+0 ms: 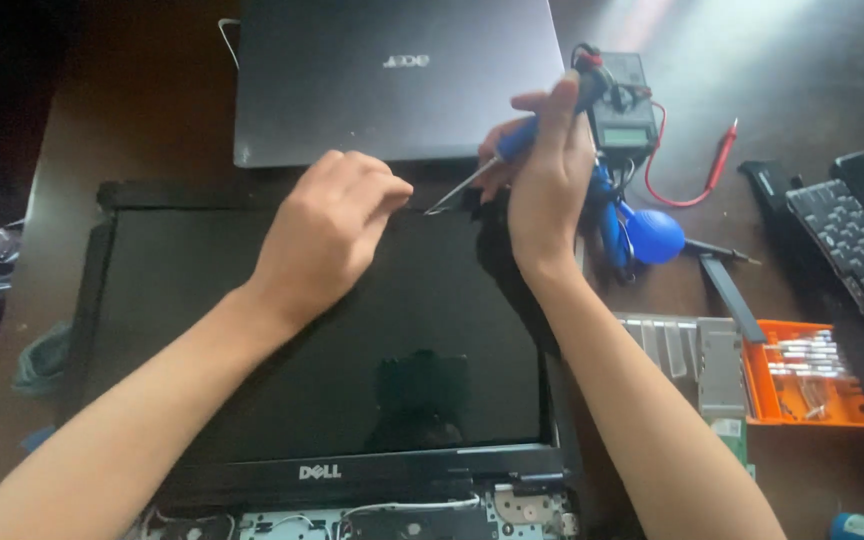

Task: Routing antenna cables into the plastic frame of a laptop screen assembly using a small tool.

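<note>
A black laptop screen panel lies flat on the dark wooden table, its hinge end nearest the camera. The left hand pinches at the panel's far edge with bent fingers. The right hand grips a blue-handled screwdriver, whose metal tip points down at the same edge just beside the left fingertips. Beyond lies a closed grey laptop. To the right sit a multimeter with red leads, a blue blower bulb, an orange parts tray and a loose keyboard.

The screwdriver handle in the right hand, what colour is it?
Blue, seen in the head view: the screwdriver is gripped in the right hand.
</note>
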